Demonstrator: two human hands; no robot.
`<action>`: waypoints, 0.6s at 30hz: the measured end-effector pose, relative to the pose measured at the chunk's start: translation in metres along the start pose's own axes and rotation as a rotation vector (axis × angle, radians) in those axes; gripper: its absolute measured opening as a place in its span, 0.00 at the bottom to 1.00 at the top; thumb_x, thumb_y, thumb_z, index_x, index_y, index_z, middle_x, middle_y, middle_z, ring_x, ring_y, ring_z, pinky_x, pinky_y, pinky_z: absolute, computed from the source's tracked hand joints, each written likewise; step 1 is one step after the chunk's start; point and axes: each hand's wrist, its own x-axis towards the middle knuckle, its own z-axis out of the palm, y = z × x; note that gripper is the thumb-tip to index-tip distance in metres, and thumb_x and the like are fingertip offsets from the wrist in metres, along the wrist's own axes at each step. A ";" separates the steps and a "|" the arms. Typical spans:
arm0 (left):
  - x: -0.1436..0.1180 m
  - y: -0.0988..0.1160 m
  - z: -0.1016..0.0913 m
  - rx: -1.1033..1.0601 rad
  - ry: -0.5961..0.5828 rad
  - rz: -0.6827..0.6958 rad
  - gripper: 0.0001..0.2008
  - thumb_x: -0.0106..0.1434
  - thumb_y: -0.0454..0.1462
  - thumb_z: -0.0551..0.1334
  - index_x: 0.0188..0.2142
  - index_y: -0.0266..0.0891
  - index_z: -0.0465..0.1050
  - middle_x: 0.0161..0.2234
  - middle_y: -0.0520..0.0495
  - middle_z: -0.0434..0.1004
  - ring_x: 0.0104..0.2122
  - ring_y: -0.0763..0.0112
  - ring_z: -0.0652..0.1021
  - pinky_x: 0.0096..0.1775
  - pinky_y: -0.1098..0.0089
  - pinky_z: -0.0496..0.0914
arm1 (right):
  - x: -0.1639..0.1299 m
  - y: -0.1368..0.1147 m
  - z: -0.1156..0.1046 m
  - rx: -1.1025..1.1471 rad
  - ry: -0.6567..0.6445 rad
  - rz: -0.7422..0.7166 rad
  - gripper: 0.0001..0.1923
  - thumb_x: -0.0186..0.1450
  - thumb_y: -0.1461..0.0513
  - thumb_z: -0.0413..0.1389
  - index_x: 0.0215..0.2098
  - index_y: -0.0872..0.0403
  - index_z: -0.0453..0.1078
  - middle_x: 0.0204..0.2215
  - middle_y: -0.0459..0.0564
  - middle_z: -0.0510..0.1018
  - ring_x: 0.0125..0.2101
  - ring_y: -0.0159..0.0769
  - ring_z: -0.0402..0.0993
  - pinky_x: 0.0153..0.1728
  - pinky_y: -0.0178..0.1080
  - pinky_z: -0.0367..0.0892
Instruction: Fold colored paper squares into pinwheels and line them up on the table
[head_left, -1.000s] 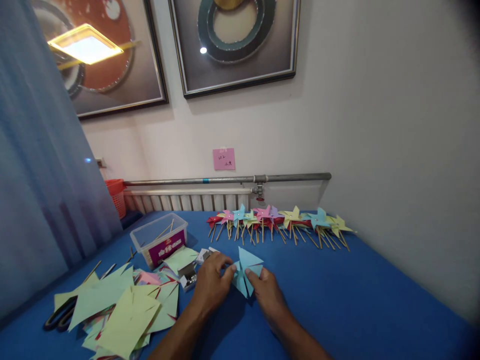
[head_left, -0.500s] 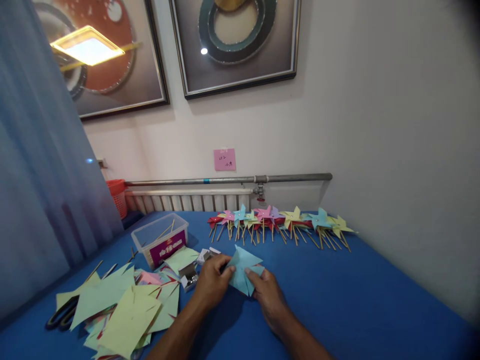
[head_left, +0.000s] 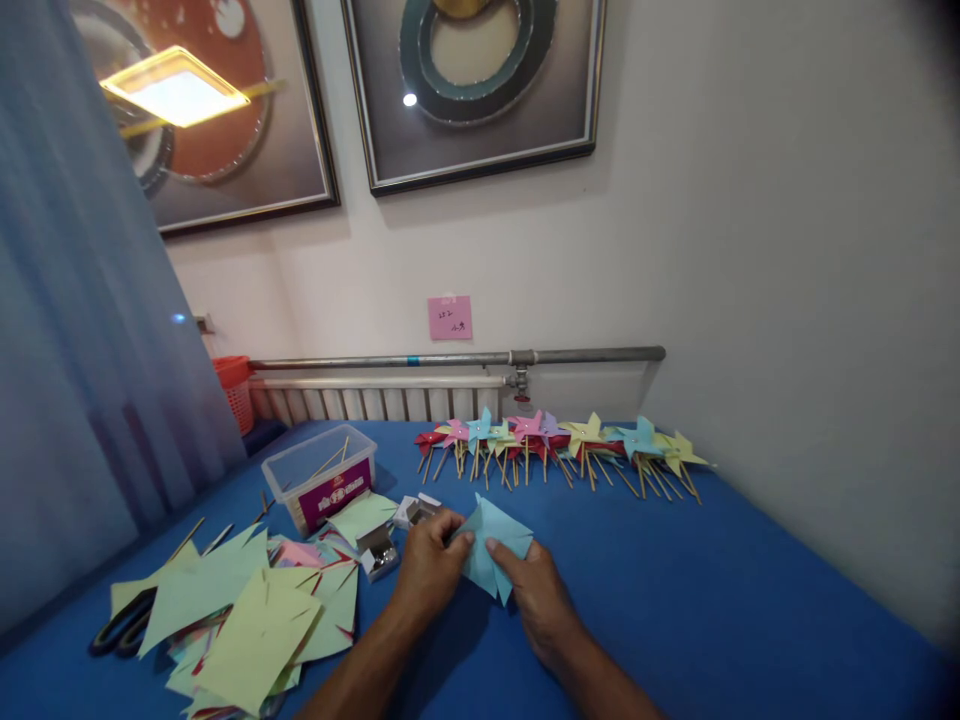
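both hands pinch a light blue paper piece (head_left: 491, 548) just above the table (head_left: 712, 600), in front of the row of pinwheels (head_left: 562, 445): left hand (head_left: 429, 565) at its left edge, right hand (head_left: 536, 592) at its lower right. it looks thin, light and easily creased, so it is best held by the folded points near the middle, gently.

Your left hand (head_left: 429, 568) and right hand (head_left: 538, 598) are both bare, with no gloves, rings or plasters that show. Your two forearms are bare as well, up to the lower edge of the view; no sleeve, cuff, watch or wristband appears on either. Your fingernails look short, though they are small and hard to judge
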 end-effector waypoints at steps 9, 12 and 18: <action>-0.004 -0.006 -0.001 0.351 0.118 0.533 0.11 0.70 0.31 0.58 0.37 0.40 0.81 0.34 0.46 0.82 0.36 0.65 0.80 0.40 0.68 0.71 | -0.002 -0.001 0.001 -0.042 -0.008 0.004 0.20 0.55 0.50 0.75 0.39 0.53 0.84 0.31 0.50 0.88 0.32 0.46 0.83 0.38 0.44 0.76; -0.003 -0.010 -0.003 0.510 0.118 0.761 0.13 0.72 0.30 0.57 0.41 0.40 0.82 0.37 0.44 0.82 0.36 0.66 0.80 0.39 0.68 0.71 | -0.002 -0.003 0.003 0.009 -0.016 0.017 0.22 0.54 0.49 0.75 0.41 0.54 0.83 0.33 0.51 0.88 0.33 0.47 0.84 0.39 0.44 0.76; 0.000 -0.010 -0.011 0.830 0.151 0.972 0.11 0.71 0.29 0.59 0.41 0.42 0.80 0.38 0.45 0.80 0.33 0.66 0.76 0.36 0.67 0.67 | -0.004 -0.008 0.006 0.031 -0.041 0.033 0.22 0.55 0.47 0.75 0.36 0.55 0.82 0.31 0.52 0.88 0.33 0.47 0.84 0.39 0.44 0.76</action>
